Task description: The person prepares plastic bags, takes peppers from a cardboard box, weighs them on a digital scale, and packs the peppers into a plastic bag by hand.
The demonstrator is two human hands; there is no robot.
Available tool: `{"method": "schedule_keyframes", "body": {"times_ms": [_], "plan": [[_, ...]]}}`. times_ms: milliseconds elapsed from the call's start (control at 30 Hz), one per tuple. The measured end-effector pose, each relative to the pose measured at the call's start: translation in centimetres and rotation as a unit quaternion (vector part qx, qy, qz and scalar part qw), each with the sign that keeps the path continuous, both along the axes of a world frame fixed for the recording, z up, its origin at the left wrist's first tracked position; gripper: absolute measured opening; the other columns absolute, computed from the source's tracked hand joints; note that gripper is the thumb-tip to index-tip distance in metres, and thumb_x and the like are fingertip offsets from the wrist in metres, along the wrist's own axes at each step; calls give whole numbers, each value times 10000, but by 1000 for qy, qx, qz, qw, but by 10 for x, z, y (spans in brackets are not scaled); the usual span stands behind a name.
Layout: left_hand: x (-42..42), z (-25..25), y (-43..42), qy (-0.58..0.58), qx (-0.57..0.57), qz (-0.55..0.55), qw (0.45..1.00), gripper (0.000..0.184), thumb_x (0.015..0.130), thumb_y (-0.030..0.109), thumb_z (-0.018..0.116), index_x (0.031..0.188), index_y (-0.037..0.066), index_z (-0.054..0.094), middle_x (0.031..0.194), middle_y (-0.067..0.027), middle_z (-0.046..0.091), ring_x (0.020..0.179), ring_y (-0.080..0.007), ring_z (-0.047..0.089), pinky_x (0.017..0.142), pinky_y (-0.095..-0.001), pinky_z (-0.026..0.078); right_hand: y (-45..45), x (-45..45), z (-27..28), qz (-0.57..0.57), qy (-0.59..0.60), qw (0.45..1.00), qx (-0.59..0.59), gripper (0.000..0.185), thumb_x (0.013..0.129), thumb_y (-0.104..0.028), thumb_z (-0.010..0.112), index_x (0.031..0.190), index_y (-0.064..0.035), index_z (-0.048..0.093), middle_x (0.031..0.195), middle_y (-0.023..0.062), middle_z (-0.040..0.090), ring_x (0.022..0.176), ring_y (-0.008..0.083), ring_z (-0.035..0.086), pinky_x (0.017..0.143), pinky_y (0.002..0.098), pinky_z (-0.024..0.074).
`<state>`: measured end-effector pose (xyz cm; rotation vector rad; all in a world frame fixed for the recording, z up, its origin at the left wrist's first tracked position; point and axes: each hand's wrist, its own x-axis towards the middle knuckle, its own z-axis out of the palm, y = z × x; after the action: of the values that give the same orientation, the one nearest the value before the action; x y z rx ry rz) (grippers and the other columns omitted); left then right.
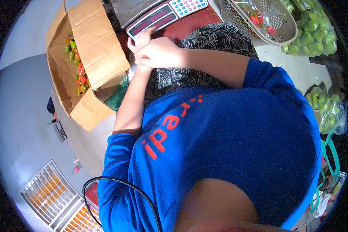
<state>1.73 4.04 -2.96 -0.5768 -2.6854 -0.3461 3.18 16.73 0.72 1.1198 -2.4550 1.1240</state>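
My right hand point(160, 52) lies across my left hand point(142, 40), its fingers wrapped over the back of it. The left fingers reach out from beneath, stretched toward a digital scale point(152, 22) with a display and a keypad. Strong light washes out the detail of both hands, and part of the left palm is hidden. Nothing else shows in either hand. Left of them stands an open cardboard box point(98, 46) with red, green and orange peppers point(80, 69) inside. Below the hands is black-and-white patterned cloth point(220, 42) over my lap.
At the upper right, a plastic basket point(288, 29) holds bagged red peppers point(256, 18). Clear bags of green vegetables point(311, 33) and more greens point(326, 106) stand on the right. A black cable point(123, 181) loops beside my left sleeve. A barred metal gate point(50, 193) is at lower left.
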Motion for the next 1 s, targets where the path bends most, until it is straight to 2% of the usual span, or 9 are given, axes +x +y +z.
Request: {"method": "schedule_keyframes", "body": {"times_ms": [300,500,600,767,867,900,933,967,1000], "plan": [[1,-23,2,-19,0,65,998,516,782,339,565,1247,149,448,1177,-22,527,1170,-220,434,958,-641,167,-7,1,-11,-15,15,1000,-12,299,834,-361,547,765,-89,650,778,161,623,691,330,625,650,435,497],[-4,-41,-11,-38,-24,66,997,582,757,375,612,1269,170,425,1218,-34,517,1197,-242,422,960,-694,152,-12,3,-14,49,-143,987,54,497,851,-451,462,1186,-85,471,1061,262,526,1020,458,460,836,562,393],[-6,-45,-16,-70,-45,82,993,593,760,388,606,1281,180,416,1229,-38,509,1219,-244,400,971,-698,134,-12,12,-17,10,-118,993,0,328,846,-356,537,780,-64,671,771,170,638,747,338,627,702,442,489],[-2,-20,-3,-72,-75,110,988,517,824,360,565,1282,166,424,1216,-75,515,1195,-237,433,1008,-613,220,-8,3,-15,50,-128,990,-43,320,859,-335,545,789,-38,641,797,181,623,750,309,616,702,394,485],[-19,-22,-13,-143,285,-71,945,420,879,279,506,1257,105,442,1191,-122,531,1139,-223,487,988,-452,356,21,-27,19,99,-171,971,-132,257,885,-266,555,815,-21,592,840,136,627,761,182,593,704,307,468],[-9,34,15,-193,340,-69,918,356,895,174,423,1220,35,455,1117,-161,573,1030,-211,559,896,-321,445,37,-35,31,115,-185,944,-249,242,893,-256,546,820,-29,587,839,101,645,782,130,596,697,285,474],[-20,16,8,-247,452,-46,856,379,885,132,348,1230,-9,415,1034,-168,607,948,-227,596,855,-334,472,47,-49,41,166,-285,854,-403,253,882,-279,585,769,-53,577,693,53,615,660,106,602,575,262,469],[-19,27,12,-261,518,-24,814,406,871,121,331,1250,-13,383,1016,-180,612,917,-236,606,831,-331,484,68,-49,64,-13,-318,886,-338,267,888,-288,576,881,-21,586,674,27,614,687,119,624,624,252,497],[-18,44,19,-274,579,-3,768,434,856,110,314,1269,-17,351,999,-191,616,887,-245,617,808,-329,497,85,-62,48,55,-540,758,-360,328,883,-298,578,1037,-9,564,823,65,622,842,160,626,731,275,507]]}}
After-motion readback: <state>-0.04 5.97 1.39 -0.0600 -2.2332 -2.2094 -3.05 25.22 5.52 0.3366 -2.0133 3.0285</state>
